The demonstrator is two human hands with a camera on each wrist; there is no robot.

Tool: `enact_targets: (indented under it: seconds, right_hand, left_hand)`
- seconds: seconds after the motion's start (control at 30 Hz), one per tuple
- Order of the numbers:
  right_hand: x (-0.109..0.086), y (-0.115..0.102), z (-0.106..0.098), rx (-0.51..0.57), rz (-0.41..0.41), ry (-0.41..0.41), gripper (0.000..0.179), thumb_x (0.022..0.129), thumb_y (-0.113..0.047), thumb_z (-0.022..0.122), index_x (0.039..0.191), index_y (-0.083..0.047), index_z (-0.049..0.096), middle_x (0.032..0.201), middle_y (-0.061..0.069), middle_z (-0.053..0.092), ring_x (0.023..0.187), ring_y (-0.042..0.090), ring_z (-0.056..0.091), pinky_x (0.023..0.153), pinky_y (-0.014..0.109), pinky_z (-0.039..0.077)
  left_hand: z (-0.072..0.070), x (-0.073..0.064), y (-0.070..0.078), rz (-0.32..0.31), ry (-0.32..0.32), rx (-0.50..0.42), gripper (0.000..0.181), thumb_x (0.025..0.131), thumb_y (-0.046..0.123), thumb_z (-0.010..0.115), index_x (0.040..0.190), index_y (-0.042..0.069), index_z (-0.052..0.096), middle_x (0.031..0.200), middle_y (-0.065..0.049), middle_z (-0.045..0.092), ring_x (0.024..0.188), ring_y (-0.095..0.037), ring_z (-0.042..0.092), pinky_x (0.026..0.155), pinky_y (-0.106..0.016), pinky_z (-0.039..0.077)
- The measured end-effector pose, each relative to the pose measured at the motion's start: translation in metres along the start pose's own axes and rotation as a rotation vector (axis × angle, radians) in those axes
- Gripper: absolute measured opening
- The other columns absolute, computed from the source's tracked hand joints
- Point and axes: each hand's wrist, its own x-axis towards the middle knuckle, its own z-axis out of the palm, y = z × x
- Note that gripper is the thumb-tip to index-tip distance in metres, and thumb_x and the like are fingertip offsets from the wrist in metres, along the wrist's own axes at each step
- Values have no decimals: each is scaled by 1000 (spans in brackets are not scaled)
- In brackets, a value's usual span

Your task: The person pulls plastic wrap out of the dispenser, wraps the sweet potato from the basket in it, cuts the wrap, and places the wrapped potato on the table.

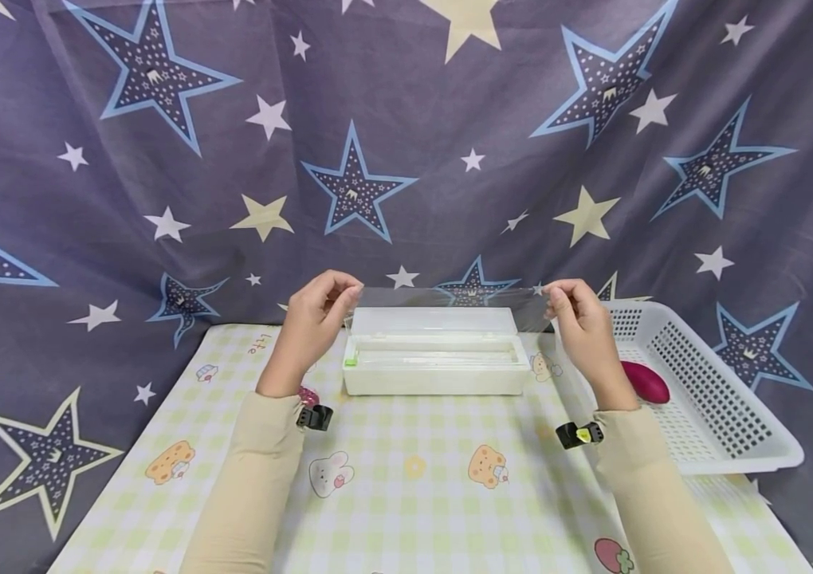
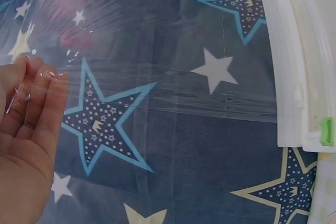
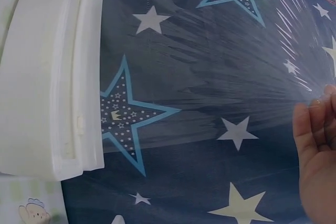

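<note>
Here, film between both hands

Room before box, film beyond, basket right

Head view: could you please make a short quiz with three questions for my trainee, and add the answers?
1. What do the left hand and right hand hold between them?
2. True or false: the lid of the white box is closed.
3. The smooth magenta object lies in: (a) the white box, (b) the basket, (c) the left hand.

Key: 1. Clear film. 2. False; the lid stands open. 3. b.
</note>
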Motion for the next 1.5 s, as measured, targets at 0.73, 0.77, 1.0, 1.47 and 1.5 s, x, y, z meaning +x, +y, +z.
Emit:
enact_targets:
  seconds: [0.73,0.77,1.0,1.47,1.5]
  right_hand:
    - [10,-15,-8,15,-99,71,14,100,10,50,105,17,60,80,24,56,71,11,57,63,14,44]
    - [11,-16,-9,16,-102,73,13,100,10,50,105,17,60,80,24,56,71,11,57,63,14,44]
    - [14,-6,-10,15,-131,105,14,101,6,51,106,14,62,83,22,57,73,8,57,62,14,43]
    - [9,6,-13,91,-104,54,15,102,5,50,108,14,60,80,22,55,65,13,58,62,16,52]
    - [8,2,-14,90,-107,49,15,102,6,49,108,15,59,79,23,55,64,14,57,60,16,52]
  left_hand:
    - [-11,11,22,54,63,4,9,100,13,63,105,7,68,94,-2,65,83,-13,63,71,-21,52]
    - [-11,11,23,53,66,4,9,100,13,63,105,7,68,94,-2,65,83,-13,64,72,-21,52]
    - [-14,15,27,65,82,7,9,100,14,63,105,8,68,94,-2,65,83,-13,63,71,-22,52]
    - [-12,12,31,46,74,-22,8,99,13,64,105,8,68,93,-1,66,84,-13,66,70,-21,52]
    - [-12,11,31,46,74,-30,8,99,12,64,105,8,68,92,-1,66,84,-13,66,70,-20,52]
